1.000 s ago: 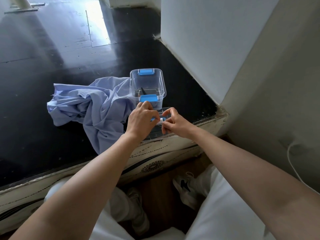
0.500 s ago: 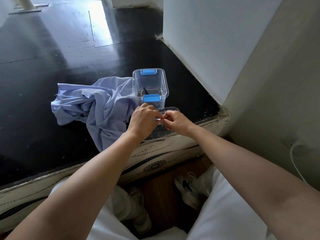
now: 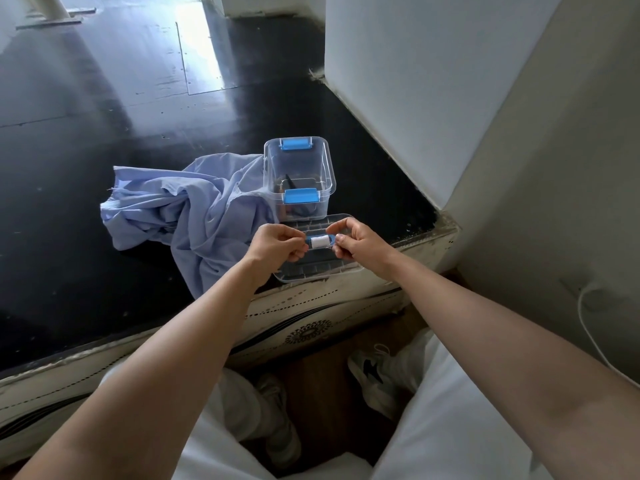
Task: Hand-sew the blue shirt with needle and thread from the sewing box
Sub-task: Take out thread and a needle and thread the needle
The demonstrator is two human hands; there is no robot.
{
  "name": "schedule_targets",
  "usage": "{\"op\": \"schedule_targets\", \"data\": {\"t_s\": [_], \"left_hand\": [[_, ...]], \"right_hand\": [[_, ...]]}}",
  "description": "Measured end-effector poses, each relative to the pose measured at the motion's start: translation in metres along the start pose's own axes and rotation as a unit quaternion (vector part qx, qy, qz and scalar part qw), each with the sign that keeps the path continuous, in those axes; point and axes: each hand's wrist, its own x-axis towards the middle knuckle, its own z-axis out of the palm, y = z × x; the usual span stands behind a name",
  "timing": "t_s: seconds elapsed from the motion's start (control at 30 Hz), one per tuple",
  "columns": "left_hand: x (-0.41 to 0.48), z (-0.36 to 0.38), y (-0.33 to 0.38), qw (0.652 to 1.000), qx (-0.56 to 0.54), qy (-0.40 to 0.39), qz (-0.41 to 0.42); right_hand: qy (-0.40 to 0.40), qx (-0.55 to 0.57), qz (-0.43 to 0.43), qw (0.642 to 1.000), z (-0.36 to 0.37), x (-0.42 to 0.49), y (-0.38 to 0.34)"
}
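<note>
Thread spool (image 3: 319, 241): held over the clear lid (image 3: 311, 270), at 6 o'clock from the sewing box (image 3: 304, 168).
Left hand (image 3: 277, 245): curled fingers pinch one blue end.
Right hand (image 3: 360, 243): thumb and finger pinch the other end.
Blue shirt (image 3: 187, 213): crumpled at 9 o'clock from the box.
Doing it well: steady the spool with the left hand and draw the thread off slowly.
Hard to see: the loose thread end and the needle; the box contents are dim.
</note>
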Motion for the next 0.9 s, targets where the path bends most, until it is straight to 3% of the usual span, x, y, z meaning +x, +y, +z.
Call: {"op": "schedule_targets", "data": {"t_s": [0.4,0.53,0.77,0.9], "left_hand": [[-0.001,0.026,0.006,0.952,-0.220,-0.078,-0.196],[-0.001,0.026,0.006,0.965,-0.164,-0.061,-0.193],[0.001,0.008,0.003,0.977,-0.128,-0.054,-0.159],[-0.001,0.006,0.001,0.978,-0.152,-0.035,-0.139]], "right_hand": [[-0.019,-0.018,-0.050,0.998,0.001,-0.002,0.007],[-0.011,-0.022,-0.050,0.998,0.001,0.000,0.008],[0.082,-0.081,-0.056,0.992,0.000,0.005,0.009],[0.048,-0.086,-0.058,0.993,0.004,0.004,0.007]]}}
